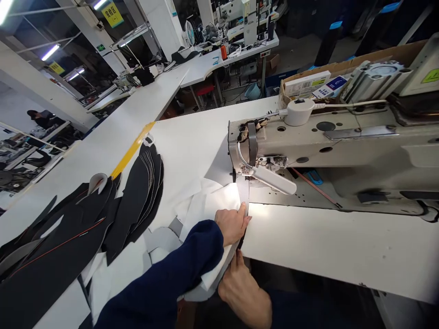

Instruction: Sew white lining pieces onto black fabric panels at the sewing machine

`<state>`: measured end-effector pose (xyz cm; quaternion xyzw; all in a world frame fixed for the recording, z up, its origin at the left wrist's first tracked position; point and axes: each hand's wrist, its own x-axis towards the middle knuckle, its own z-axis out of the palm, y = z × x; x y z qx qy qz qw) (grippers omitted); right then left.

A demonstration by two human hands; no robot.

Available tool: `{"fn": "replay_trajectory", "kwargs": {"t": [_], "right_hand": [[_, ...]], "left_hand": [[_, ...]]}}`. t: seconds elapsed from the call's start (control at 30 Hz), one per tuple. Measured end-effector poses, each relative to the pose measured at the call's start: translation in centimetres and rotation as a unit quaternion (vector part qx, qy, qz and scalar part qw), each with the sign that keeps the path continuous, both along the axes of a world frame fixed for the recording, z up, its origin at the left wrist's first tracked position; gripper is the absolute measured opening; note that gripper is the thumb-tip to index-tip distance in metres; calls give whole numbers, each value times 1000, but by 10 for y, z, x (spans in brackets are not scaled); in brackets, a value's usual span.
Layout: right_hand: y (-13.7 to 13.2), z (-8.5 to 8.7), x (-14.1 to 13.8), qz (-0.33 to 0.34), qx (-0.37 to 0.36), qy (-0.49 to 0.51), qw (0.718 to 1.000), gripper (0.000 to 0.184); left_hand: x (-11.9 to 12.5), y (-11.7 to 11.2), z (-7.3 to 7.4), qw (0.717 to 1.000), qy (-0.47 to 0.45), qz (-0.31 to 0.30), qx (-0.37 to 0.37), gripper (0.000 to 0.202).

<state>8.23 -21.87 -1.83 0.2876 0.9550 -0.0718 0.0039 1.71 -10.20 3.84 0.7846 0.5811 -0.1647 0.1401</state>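
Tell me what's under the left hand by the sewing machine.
Around the left hand, white material and a grey strip reaching the sewing machine show. The parts directly beneath the palm are covered, and so is anything below those layers.

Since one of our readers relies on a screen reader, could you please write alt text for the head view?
A person's left hand rests on white and grey material by a sewing machine's needle area, with the right hand at the material's edge, nearer the wearer. Black cut pieces lie stacked on the white table to the left.
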Motion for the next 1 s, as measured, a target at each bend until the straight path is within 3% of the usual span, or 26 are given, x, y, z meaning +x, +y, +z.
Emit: {"fn": "replay_trajectory", "kwargs": {"t": [0.43,0.57,0.67,0.8,0.9,1.0], "right_hand": [[43,-13,19,-62,106,74,990,20],[32,-21,13,-60,129,146,979,31],[9,-30,2,-42,93,168,980,37],[-8,-38,-5,-32,80,169,982,41],[-5,-37,-5,-11,90,167,982,40],[-2,-32,-3,-8,105,149,983,40]], "left_hand": [[-1,63,-12,999,-2,-11,47,45],[2,74,-4,998,-17,-11,54,46],[1,51,9,998,-17,-24,52,49],[-9,-8,18,998,19,-60,21,62],[-15,-33,12,997,65,-39,0,60],[-15,-32,1,996,72,-41,-26,59]]}}
